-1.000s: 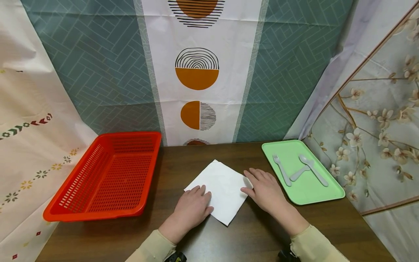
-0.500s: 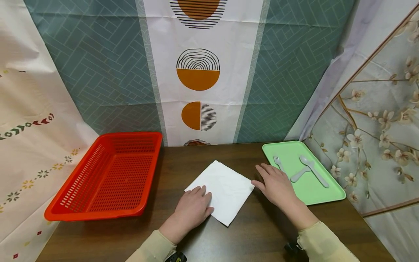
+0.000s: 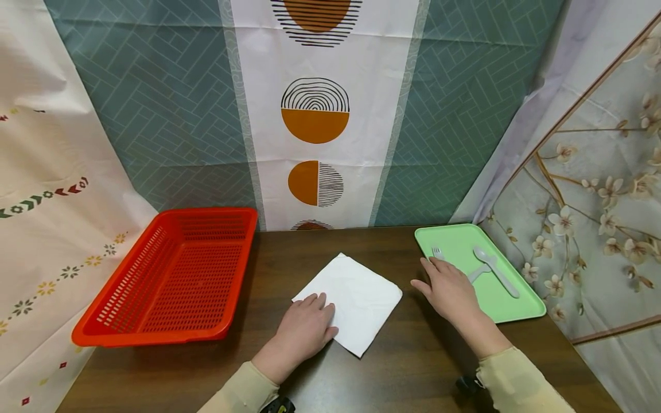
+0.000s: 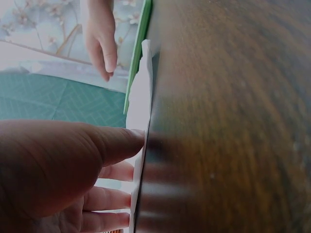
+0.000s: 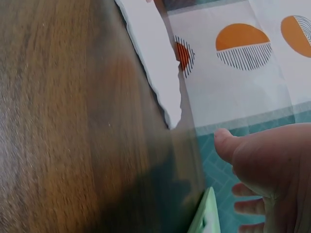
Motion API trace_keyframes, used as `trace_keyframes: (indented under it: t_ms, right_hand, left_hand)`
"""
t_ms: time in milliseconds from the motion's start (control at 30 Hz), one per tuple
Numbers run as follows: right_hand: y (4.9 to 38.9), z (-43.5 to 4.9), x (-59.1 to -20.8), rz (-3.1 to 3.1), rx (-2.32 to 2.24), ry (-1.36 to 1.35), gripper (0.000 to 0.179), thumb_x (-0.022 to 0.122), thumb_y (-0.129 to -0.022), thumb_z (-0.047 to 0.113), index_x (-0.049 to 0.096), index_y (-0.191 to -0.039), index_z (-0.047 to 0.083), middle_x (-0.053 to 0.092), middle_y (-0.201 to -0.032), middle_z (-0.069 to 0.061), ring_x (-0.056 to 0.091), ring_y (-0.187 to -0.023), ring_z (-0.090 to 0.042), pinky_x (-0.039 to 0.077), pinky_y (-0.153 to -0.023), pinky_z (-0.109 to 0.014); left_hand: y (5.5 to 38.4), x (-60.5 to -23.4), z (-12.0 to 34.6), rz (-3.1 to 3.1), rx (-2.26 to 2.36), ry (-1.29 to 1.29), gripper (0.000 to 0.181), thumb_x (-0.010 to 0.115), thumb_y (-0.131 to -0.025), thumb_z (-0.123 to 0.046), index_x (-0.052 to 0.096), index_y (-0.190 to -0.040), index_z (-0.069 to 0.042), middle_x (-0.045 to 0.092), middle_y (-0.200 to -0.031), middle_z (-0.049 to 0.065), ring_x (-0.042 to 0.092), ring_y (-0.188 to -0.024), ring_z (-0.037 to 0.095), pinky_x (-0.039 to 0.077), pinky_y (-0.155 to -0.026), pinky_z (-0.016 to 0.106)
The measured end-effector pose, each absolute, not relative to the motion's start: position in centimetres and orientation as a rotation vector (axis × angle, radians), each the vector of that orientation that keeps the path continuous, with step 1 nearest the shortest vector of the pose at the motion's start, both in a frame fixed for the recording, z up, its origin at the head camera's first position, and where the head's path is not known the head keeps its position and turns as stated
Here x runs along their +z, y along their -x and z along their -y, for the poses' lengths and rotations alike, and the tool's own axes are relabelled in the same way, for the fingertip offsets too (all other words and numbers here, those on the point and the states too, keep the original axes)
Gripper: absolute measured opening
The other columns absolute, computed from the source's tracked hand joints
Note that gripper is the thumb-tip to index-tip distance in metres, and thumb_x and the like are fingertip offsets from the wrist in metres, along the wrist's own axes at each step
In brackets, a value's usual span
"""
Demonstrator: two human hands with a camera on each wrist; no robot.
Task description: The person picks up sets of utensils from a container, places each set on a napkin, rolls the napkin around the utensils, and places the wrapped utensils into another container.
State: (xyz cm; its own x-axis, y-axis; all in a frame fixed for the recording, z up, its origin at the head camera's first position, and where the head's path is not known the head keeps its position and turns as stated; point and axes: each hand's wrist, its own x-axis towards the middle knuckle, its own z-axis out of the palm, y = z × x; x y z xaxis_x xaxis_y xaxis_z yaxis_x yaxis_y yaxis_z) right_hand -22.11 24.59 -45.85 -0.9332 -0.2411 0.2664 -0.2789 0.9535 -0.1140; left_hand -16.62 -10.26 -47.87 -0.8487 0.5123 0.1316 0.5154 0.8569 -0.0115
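Observation:
A white folded napkin (image 3: 361,298) lies flat on the brown table, one corner pointing toward the person. The fingertips of my left hand (image 3: 304,330) rest on its left side, and the left wrist view shows the thumb and fingers (image 4: 116,143) touching its surface. My right hand (image 3: 451,292) is held above the table between the napkin and the green tray (image 3: 516,310), fingers extended and holding nothing. It covers most of a pale fork (image 3: 438,252) on the tray. A pale spoon (image 3: 498,272) lies there across another pale utensil (image 3: 479,273), partly covered.
A red perforated plastic basket (image 3: 206,332) stands on the left of the table (image 3: 392,367). A patterned cloth (image 3: 320,189) hangs along the back edge, with a floral cloth (image 3: 594,229) on the right and a pale one (image 3: 62,246) on the left.
My right hand has left the napkin's right corner and moved right to the near edge of the tray, now overlapping the fork. My left hand has stayed on the napkin.

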Motion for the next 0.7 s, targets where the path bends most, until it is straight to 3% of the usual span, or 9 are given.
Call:
trace_keyframes:
  t_ms: [333,700]
  right_hand:
    - [22.7,-26.3,-46.0,2.849,0.166,-0.281,0.061,0.074,-0.107,0.036,0.062,-0.146,-0.008,0.064,-0.143,-0.034,0.062,-0.126,-0.058,0.053,-0.096,-0.071]
    - [23.2,-27.9,-46.0,2.882,0.165,-0.215,0.059,0.069,-0.109,0.038,0.062,-0.145,-0.009,0.066,-0.132,-0.035,0.064,-0.114,-0.059,0.054,-0.088,-0.071]
  left_hand:
    - [16.7,-48.0,10.2,2.92,-0.036,0.795,0.042,0.083,-0.099,-0.04,0.077,-0.127,-0.01,0.071,-0.141,0.018,0.067,-0.131,0.036,0.056,-0.105,0.054]
    - [16.7,-48.0,10.2,2.937,-0.039,0.79,0.043,0.082,-0.1,-0.041,0.077,-0.129,-0.01,0.07,-0.143,0.018,0.066,-0.132,0.036,0.056,-0.106,0.055]
